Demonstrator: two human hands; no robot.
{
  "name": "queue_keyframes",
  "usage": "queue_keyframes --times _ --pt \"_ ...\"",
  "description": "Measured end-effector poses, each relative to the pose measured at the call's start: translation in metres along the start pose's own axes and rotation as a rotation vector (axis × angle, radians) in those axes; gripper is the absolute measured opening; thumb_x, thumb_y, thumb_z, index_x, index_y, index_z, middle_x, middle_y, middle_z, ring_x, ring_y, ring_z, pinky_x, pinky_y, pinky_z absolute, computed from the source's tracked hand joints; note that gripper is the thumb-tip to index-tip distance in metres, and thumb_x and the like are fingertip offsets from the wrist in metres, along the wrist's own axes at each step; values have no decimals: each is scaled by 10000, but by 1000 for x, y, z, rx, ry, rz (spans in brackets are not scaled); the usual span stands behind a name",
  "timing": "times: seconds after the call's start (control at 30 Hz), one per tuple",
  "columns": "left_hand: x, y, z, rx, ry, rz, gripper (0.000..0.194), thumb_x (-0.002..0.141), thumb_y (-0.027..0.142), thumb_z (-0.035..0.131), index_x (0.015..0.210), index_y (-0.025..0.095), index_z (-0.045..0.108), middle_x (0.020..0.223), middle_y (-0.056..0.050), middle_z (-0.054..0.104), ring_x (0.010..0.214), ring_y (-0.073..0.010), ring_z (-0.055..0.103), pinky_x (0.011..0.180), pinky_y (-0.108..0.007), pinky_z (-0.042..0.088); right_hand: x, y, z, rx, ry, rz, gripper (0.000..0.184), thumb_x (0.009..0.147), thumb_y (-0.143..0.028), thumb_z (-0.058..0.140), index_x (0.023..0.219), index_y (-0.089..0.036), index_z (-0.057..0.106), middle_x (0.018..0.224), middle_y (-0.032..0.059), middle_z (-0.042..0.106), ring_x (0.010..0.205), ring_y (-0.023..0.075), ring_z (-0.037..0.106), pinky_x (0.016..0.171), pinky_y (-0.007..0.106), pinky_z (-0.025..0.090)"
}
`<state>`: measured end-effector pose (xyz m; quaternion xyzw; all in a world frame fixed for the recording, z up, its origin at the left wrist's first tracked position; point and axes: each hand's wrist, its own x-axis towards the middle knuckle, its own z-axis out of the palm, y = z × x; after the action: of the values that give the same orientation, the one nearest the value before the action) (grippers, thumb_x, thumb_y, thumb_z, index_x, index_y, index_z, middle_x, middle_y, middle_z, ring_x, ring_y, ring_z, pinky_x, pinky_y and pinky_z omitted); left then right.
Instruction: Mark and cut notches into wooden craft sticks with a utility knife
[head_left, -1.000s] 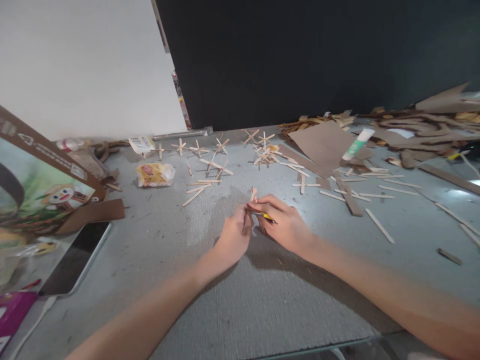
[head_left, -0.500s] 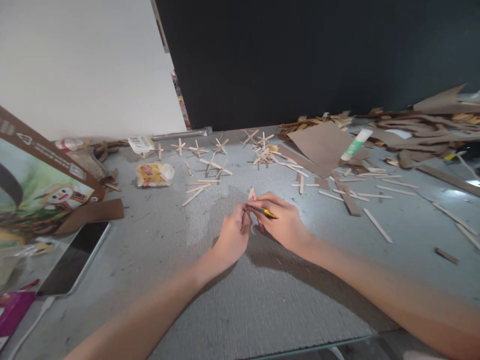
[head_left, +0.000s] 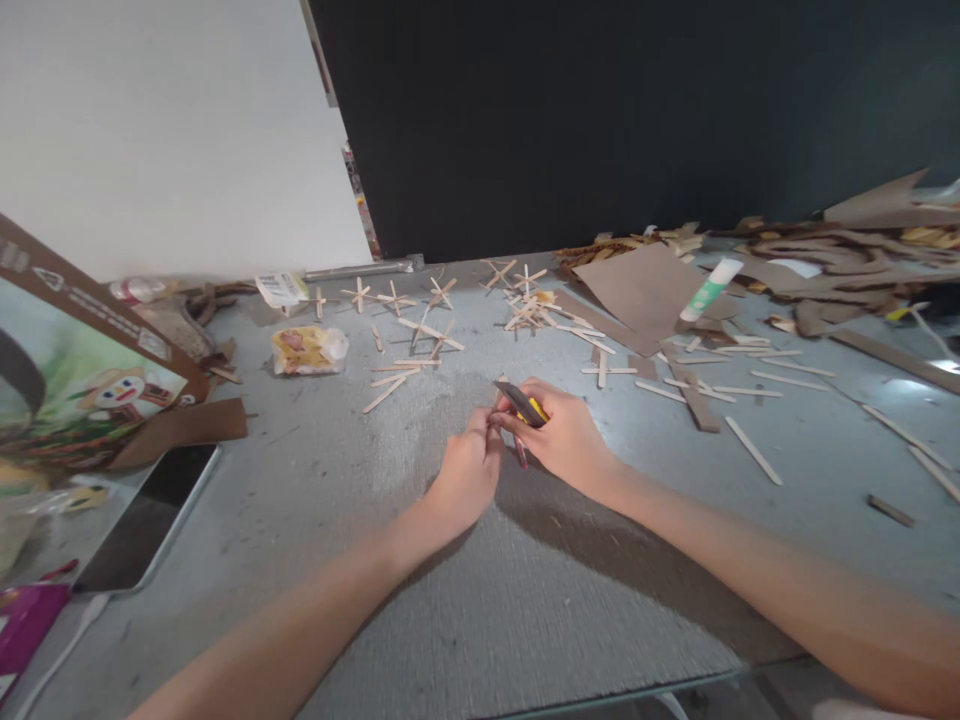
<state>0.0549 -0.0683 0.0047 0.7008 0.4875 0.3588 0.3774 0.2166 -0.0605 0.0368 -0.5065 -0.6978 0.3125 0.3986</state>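
Close together over the middle of the table are both my hands. My right hand [head_left: 564,435] is closed around a yellow and black utility knife [head_left: 534,408], its dark end pointing up and away from me. A thin red item [head_left: 521,453] shows under the right hand's fingers; its kind is not clear. My left hand [head_left: 466,465] pinches a small wooden craft stick [head_left: 504,379], mostly hidden by the fingers and knife. The fingertips of both hands touch. Beyond them lie star-shaped pieces of crossed craft sticks [head_left: 392,298].
Loose craft sticks [head_left: 754,450] and a glue stick [head_left: 711,290] on cardboard [head_left: 634,290] lie to the right. At left are a phone [head_left: 146,515] with a cable, a printed box [head_left: 97,340] and a yellow packet [head_left: 309,350]. A black panel [head_left: 637,120] stands behind.
The knife has tilted up in my right hand, its dark end now raised. The craft stick's tip shows less than before, and the red item shows below the right fingers. My left hand barely moved.
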Motion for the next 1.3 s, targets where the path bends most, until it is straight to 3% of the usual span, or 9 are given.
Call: queue_keyframes --times 0.2,0.4,0.67,1.07,1.3 --pt "0 1 1 -12 0 46 160 978 202 444 1066 184 577 594 64 497 502 -125 505 533 -231 357 2 -3 -8 17 -47 50 332 907 -568 660 827 -249 611 764 12 660 649 186 642 620 290 489" --pt "1 2 0 24 -15 32 180 983 187 427 1062 176 589 587 56 514 489 -124 511 524 -227 361 -1 4 -4 -73 57 -47 222 943 -412 645 802 -240 634 844 48 709 724 198 676 674 295 482" --pt "-1 2 1 4 -10 55 195 992 207 428 1101 169 585 638 41 550 520 -123 519 544 -232 367 -2 0 -6 -85 39 42 182 947 -390 636 845 -241 647 786 42 735 699 211 683 669 296 480" --pt "1 2 0 -38 -48 -10 229 988 266 384 1022 171 590 558 64 490 475 -112 441 510 -229 343 -7 16 2 -250 150 -174 212 987 -373 574 823 -239 562 831 53 697 663 194 660 616 296 460" --pt "1 4 1 -15 -56 53 269 998 265 384 1061 172 629 568 58 479 483 -115 455 542 -238 368 0 10 -6 -314 75 -71 126 940 -232 624 814 -221 616 758 50 709 691 212 692 621 292 444"
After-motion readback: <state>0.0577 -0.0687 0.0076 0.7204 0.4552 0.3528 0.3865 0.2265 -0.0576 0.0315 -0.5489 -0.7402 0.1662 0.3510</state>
